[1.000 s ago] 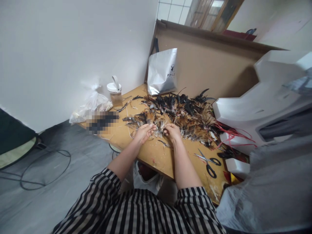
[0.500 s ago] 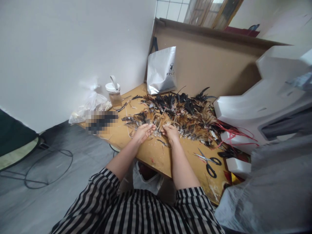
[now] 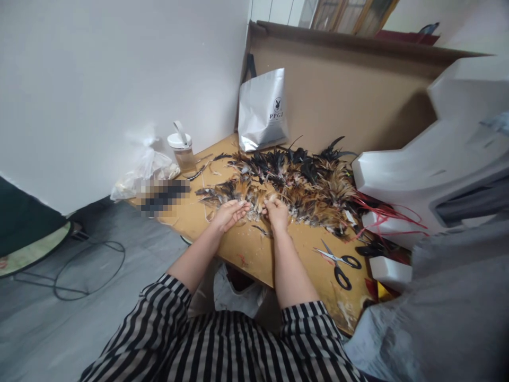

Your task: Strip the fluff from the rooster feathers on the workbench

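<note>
My left hand point(image 3: 233, 214) is at the front edge of a pile of brown and black feathers point(image 3: 318, 199), thumb and fingertips drawn together in a pinch. What lies between those fingertips is too small to make out. A short gap away, my right hand point(image 3: 276, 213) has its thumb and forefinger closed on light brown feathers, palm down. Their quill ends look whitish between the two hands. Darker feathers point(image 3: 270, 163) lie behind, towards the bag. A small loose feather point(image 3: 259, 230) rests on the wooden table point(image 3: 234, 249) just below the hands.
Black-handled scissors point(image 3: 336, 261) lie spread on the right. Red strings point(image 3: 392, 212) hang by white foam point(image 3: 401, 175). A silver bag point(image 3: 262, 114) stands at the back. A lidded jar point(image 3: 183, 154) and a clear plastic bag point(image 3: 145, 170) sit at the left, beside a blurred-out patch.
The view has shifted slightly. Both hands stay at the same feathers with fingers pinched; the right hand's fingers have turned a little inward and up.
</note>
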`<state>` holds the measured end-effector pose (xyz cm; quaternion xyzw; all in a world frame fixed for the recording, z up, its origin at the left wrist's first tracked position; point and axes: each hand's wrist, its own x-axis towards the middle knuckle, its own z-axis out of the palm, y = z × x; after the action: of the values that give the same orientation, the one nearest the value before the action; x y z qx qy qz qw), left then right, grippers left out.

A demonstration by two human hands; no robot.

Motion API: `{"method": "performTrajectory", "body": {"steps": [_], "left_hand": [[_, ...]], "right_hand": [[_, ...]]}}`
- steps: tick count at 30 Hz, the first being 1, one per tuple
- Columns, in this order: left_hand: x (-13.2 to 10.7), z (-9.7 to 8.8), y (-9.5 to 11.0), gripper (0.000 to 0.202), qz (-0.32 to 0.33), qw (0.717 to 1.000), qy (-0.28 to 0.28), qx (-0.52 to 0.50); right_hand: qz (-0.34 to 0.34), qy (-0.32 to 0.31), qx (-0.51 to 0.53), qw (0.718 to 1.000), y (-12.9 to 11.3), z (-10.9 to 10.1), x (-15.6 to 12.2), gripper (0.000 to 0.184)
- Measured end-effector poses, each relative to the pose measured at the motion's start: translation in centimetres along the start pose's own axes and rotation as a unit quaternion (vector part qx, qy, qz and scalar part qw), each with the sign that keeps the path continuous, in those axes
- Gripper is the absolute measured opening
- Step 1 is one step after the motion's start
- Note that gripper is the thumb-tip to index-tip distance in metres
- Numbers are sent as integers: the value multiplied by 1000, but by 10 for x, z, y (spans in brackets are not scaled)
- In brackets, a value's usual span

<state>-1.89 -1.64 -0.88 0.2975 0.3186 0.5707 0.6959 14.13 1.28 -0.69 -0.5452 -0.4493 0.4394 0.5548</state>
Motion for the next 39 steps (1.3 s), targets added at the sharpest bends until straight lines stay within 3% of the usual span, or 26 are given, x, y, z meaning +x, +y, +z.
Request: {"method": "performTrajectory", "body": {"steps": [3,15,21,25,33,39], "left_hand": [[0,-2,-1,14,6,1000,-6,0],[-2,-2,0,12,19,1000,-22,-4],[0,1,0,8,6,999,2,-33],[1,7,-2,8,-24,998,-13,-50],[4,12,-10,10,-61,995,-45,-61],[2,7,-10,9,-65,994,-63,-54]], "right_hand": [[-28,18,9,999,2,-2,4,31],[-1,52,34,998,-5,0,1,31],[34,-75,163,983,-22,2,-9,34],[39,-140,195,970,-28,4,-16,31],[31,-193,114,974,-16,7,-18,32],[-15,-215,44,976,-18,11,-21,30]]}}
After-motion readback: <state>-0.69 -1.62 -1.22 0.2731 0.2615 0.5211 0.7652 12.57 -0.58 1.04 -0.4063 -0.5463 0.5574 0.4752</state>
